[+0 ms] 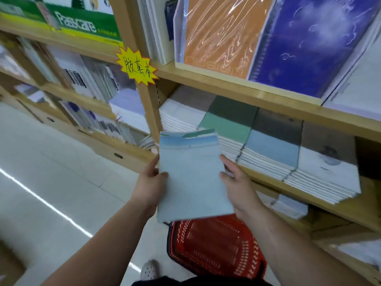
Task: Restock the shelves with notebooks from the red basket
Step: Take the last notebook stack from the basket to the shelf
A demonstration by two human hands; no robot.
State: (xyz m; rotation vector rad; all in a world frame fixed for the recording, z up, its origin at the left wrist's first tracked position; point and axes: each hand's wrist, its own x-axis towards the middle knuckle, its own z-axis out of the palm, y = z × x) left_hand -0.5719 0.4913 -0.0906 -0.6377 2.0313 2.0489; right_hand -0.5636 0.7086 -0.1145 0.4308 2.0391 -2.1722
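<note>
The red basket (216, 244) is sitting on the floor (51, 162) below the hands, its near end cut off by dark clothing and its far end hidden under the notebooks (193, 178); what is lying inside is too blurred to make out. A patterned shoe (148, 270) is showing beside it. The left hand (151, 182) and the right hand (237, 180) are each closing their grip on a side edge of the pale blue notebooks, holding them in the air above the basket, just before the front edge of the middle shelf (288, 180). On that shelf, flat stacks (268, 153) of white, green, blue and grey books are lying side by side. Above, an orange book (218, 36) and a blue spiral book (309, 42) are standing, their tops cut off. A yellow star label (137, 67) is sticking to the post.
</note>
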